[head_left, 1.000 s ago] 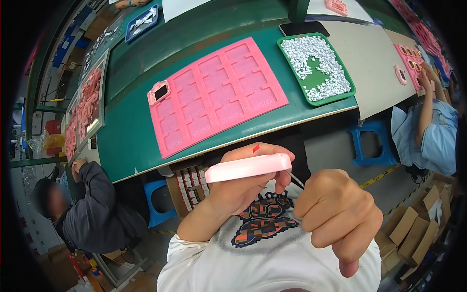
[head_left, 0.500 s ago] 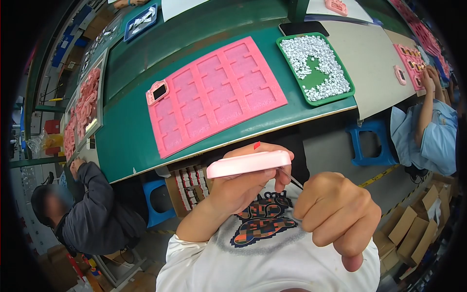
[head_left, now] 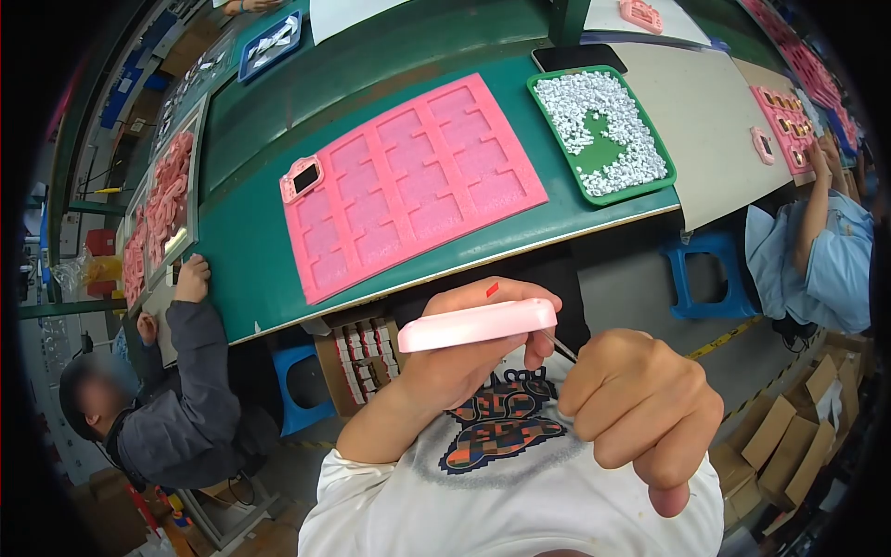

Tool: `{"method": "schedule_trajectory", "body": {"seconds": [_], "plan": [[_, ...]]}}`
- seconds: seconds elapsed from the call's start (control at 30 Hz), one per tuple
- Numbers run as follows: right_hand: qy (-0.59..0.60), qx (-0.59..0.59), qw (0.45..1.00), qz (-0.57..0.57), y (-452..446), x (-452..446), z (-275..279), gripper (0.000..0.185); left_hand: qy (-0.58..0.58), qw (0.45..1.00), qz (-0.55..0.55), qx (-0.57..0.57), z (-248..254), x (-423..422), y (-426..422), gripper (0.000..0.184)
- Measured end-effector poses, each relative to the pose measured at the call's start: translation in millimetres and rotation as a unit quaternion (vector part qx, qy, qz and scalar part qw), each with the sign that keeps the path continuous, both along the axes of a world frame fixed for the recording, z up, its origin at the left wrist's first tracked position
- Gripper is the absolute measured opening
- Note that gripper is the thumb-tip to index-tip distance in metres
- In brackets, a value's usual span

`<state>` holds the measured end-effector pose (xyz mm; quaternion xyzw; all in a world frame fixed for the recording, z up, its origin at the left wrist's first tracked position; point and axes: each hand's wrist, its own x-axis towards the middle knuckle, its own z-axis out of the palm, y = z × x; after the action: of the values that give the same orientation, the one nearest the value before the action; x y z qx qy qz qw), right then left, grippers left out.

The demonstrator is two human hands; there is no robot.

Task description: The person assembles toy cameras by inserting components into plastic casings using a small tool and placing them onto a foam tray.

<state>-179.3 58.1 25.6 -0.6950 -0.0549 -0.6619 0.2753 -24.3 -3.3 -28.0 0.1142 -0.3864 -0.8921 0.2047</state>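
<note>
A pale pink casing (head_left: 477,326), seen edge-on, is held in front of my chest by my left hand (head_left: 455,362), whose fingers wrap around it from below and behind. My right hand (head_left: 645,408) is closed around a thin metal tool (head_left: 563,350), with most of the tool hidden in the fist. The tool's far end reaches the casing's right end, where its tip is hidden. Beyond my hands, a pink tray with compartments (head_left: 388,243) lies on the green table, and a small pink device with a dark screen (head_left: 304,177) rests at its upper left corner.
A green tray (head_left: 672,176) of small white parts stands on the table beside a black phone-like slab (head_left: 579,58). One co-worker (head_left: 186,418) sits at the left, another (head_left: 821,241) at the right. A blue stool (head_left: 710,277) and cardboard boxes (head_left: 789,446) are at the right.
The left co-worker's arm has reached forward to the table edge. The pink casing and my hands have shifted only slightly, and both grips remain the same.
</note>
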Motion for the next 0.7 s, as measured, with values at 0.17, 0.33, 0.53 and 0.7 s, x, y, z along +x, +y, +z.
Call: {"method": "schedule_trajectory", "body": {"seconds": [0.17, 0.33, 0.53, 0.7], "plan": [[-0.011, 0.017, 1.000, -0.004, 5, 0, -6, 0.051, 0.031, 0.999, -0.027, 0.025, -2, 2, -5, 0.032], [-0.028, 0.056, 0.998, 0.001, 19, -5, -25, 0.051, 0.027, 0.998, -0.037, 0.033, -7, 1, -5, 0.032], [-0.118, 0.094, 0.988, 0.012, 19, -9, -18, 0.038, -0.129, 0.984, -0.013, -0.120, -14, 15, -38, 0.031], [-0.189, 0.204, 0.956, -0.098, 25, -27, -44, 0.020, -0.340, 0.807, 0.077, -0.477, -33, 52, -132, 0.029]]}}
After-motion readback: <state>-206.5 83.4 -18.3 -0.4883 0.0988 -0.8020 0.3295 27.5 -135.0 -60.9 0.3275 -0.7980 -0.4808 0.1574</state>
